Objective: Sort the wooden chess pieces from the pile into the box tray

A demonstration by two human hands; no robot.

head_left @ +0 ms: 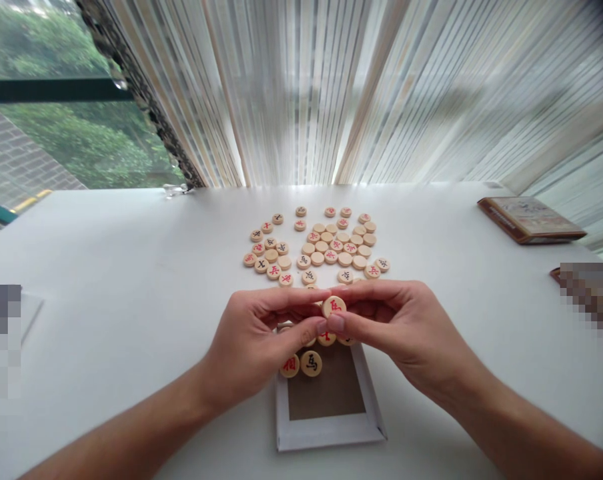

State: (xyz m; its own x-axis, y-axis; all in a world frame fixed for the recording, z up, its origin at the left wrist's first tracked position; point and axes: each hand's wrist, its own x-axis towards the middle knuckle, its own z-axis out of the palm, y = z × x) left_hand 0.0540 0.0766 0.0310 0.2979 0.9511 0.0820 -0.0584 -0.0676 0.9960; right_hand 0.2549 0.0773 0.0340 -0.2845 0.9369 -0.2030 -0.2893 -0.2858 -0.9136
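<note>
Between the fingertips of both hands is a round wooden Chinese chess piece (334,307) with a red character, its marked face turned toward me. My left hand (266,340) pinches it from the left and my right hand (391,327) from the right. Just below the hands lies a shallow white box (331,435) with a brown bottom. In it sit a red-marked piece (289,364), a black-marked piece (311,363) and a partly covered row of pieces (326,336) under my fingers.
Many loose chess pieces (330,256), some face up and some blank side up, spread over the white table (131,267) beyond my hands. A brown flat box (531,220) lies at the back right. Curtains (291,93) hang behind the table's far edge.
</note>
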